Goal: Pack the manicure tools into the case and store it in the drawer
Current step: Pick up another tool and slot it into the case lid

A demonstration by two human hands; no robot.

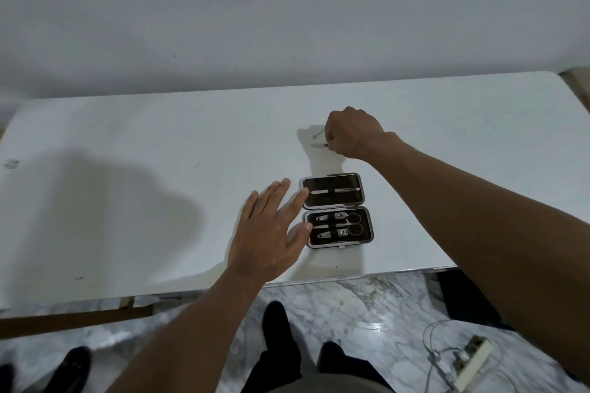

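Observation:
A dark manicure case (pixel 367 234) lies open on the white table (pixel 127 201), near its front edge. Its near half holds scissors and two clippers under straps; its far half (pixel 332 199) holds two slim metal tools. My left hand (pixel 271 233) is spread flat, fingertips touching the case's left rim. Beyond the case, my right hand (pixel 352 132) is curled over two small loose metal tools: one (pixel 318 133) pokes out at the knuckles, the other (pixel 319 145) lies at the fingertips. Whether the fingers pinch either one is hidden.
A plain wall rises behind the table. Below the front edge is marble floor with my feet (pixel 276 319), a white power strip (pixel 472 364) with cables at lower right, and another person's shoe (pixel 71 367) at lower left. A brown strip (pixel 73 317) runs under the table's left front.

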